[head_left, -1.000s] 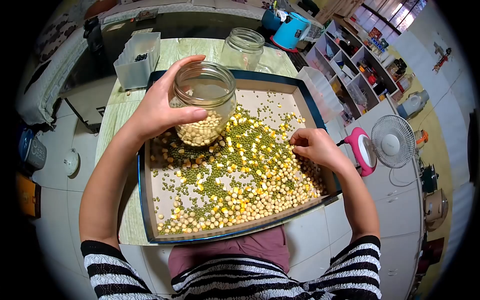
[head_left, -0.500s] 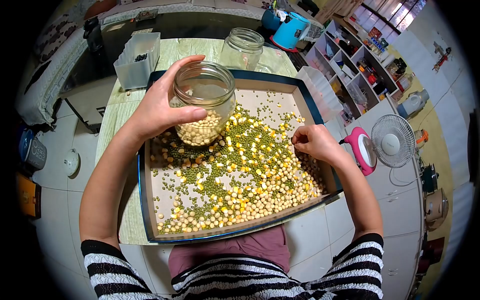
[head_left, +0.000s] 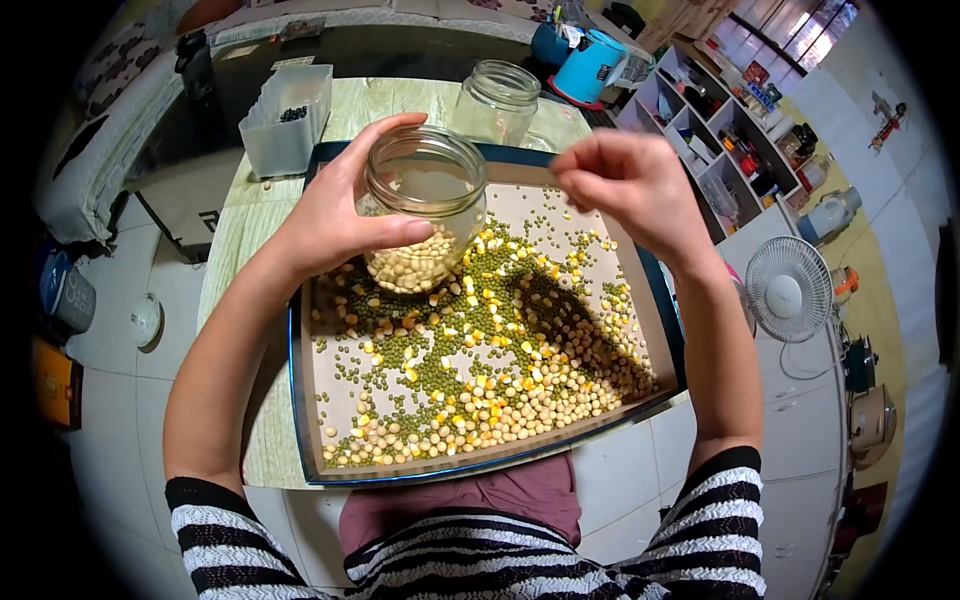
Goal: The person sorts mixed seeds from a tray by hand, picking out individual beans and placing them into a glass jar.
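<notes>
My left hand [head_left: 335, 225] grips a clear open glass jar [head_left: 430, 195], its thumb across the front. Pale round beans, like soybeans [head_left: 408, 265], lie in the bottom of the jar. The jar is over the far left part of a shallow cardboard box [head_left: 297, 400] with blue edges. Across the box floor are spread green mung beans [head_left: 437, 372], yellow corn kernels [head_left: 483, 382] and more pale beans [head_left: 560, 402]. My right hand [head_left: 640, 190] is raised above the box's far right corner, fingers pinched together. What they hold, if anything, is hidden.
Behind the box stands another glass jar [head_left: 497, 105]. A translucent plastic container [head_left: 270, 150] with dark beans is at the table's far left. Beyond the table are a blue kettle [head_left: 592, 65], a shelf unit [head_left: 715, 120] and a white fan [head_left: 788, 287].
My right hand has lifted from the beans at the box's right side, up and toward the far edge. My left hand keeps its hold on the jar; the view has shifted slightly.
</notes>
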